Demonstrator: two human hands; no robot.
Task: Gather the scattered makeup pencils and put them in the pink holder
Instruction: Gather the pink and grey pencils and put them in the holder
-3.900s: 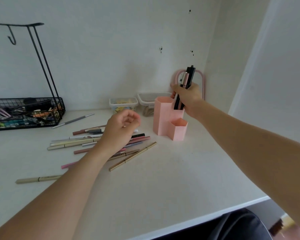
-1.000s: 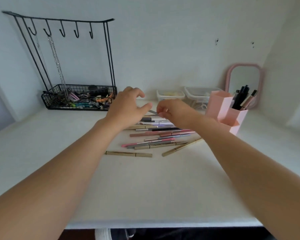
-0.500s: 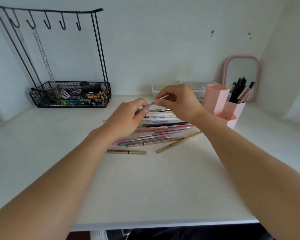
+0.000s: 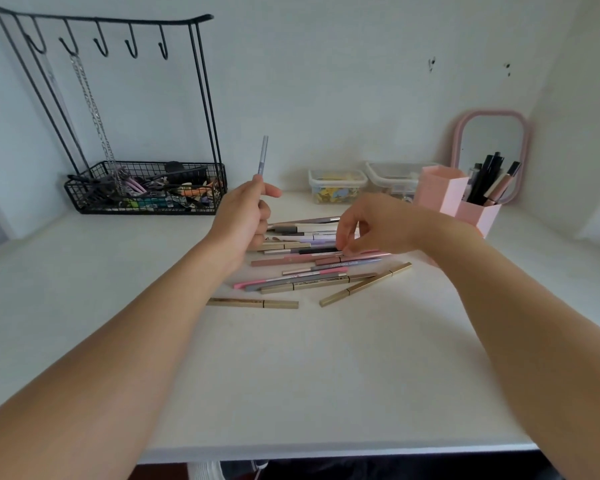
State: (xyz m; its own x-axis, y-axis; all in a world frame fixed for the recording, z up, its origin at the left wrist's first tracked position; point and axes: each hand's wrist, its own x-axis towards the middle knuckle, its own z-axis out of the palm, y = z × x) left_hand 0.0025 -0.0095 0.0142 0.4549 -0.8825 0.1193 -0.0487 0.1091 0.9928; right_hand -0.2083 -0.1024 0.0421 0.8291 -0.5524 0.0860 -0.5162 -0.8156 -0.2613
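Note:
My left hand (image 4: 246, 213) grips a thin silver-grey pencil (image 4: 263, 154) and holds it upright above the table. My right hand (image 4: 371, 223) reaches down over the pile of makeup pencils (image 4: 312, 268), its fingertips pinching at a black pencil (image 4: 317, 251) in the heap. Several gold, pink, grey and white pencils lie side by side on the white table (image 4: 291, 375). The pink holder (image 4: 444, 192) stands at the right rear, with several dark pencils (image 4: 487, 181) upright in one of its compartments.
A black wire basket with a hook rack (image 4: 146, 188) stands at the back left, full of small items. Two clear lidded boxes (image 4: 336, 185) sit against the wall behind the pile. A pink-framed mirror (image 4: 489, 143) leans behind the holder.
My left hand took the silver-grey pencil from my right hand and raised it upright. My right hand dropped back down onto the pile.

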